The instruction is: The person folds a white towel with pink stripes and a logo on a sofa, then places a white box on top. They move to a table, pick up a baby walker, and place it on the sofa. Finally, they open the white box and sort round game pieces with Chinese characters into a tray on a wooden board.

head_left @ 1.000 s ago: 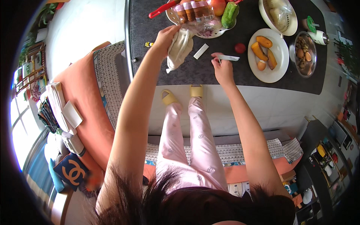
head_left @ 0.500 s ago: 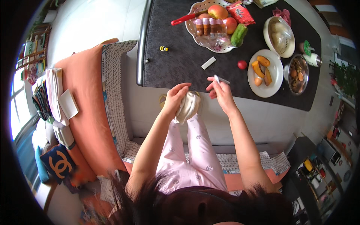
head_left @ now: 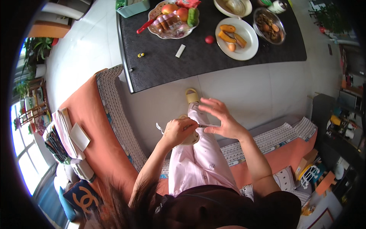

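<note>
Over my lap, my left hand is closed around a small off-white cloth bundle, mostly covered by my fingers. A white string sticks out on its far left side. From my left fingertips a slim greyish stick-like thing points right; its exact kind I cannot make out. My right hand is beside it, fingers spread and thumb close to the stick's end. Whether the thumb touches it is unclear.
Ahead stands a dark table with a fruit basket, a white plate of orange-yellow pieces, a metal bowl, a red fruit and a white strip. An orange-covered sofa lies left; a yellow slipper is below.
The view has shifted, with the table now farther ahead. My hands have drawn together over my lap. The slim stick, earlier in my right hand, now extends from my left; my right fingers have spread.
</note>
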### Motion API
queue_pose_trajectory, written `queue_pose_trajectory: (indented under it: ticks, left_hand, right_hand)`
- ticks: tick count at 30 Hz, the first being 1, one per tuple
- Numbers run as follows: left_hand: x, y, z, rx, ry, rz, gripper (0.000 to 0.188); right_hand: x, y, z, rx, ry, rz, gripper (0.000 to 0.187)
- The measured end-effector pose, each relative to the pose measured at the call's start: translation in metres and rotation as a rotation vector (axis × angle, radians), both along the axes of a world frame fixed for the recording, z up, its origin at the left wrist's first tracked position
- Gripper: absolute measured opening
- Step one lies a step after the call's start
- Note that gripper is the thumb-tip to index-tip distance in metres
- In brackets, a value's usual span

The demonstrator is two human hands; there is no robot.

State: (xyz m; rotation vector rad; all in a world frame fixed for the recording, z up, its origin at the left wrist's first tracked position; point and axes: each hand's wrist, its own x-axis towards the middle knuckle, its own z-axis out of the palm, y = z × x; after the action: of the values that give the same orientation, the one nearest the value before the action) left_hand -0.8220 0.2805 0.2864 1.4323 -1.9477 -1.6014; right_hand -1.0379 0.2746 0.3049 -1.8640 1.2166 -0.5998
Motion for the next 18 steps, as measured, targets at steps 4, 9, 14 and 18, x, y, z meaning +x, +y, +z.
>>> queue_pose_trajectory:
  ticks: [4,9,14,18]
  left_hand:
    - [-0.033,0.030,0.005,0.085,0.045,0.021,0.014]
    - [-0.120,0.047,0.003,0.093,-0.047,-0.061,0.017]
    - [-0.258,0.058,0.010,0.103,-0.098,-0.208,0.018]
    - [-0.375,0.060,0.000,0.222,-0.171,-0.239,0.018]
  right_hand:
    - [-0.040,0.065,-0.008,0.589,-0.371,-0.100,0.029]
    - [-0.117,0.123,-0.009,0.671,-0.662,-0.640,0.009]
    - [-0.236,0.170,-0.020,0.511,-0.676,-0.755,0.008]
    - [-0.343,0.189,-0.026,0.502,-0.793,-0.886,0.006]
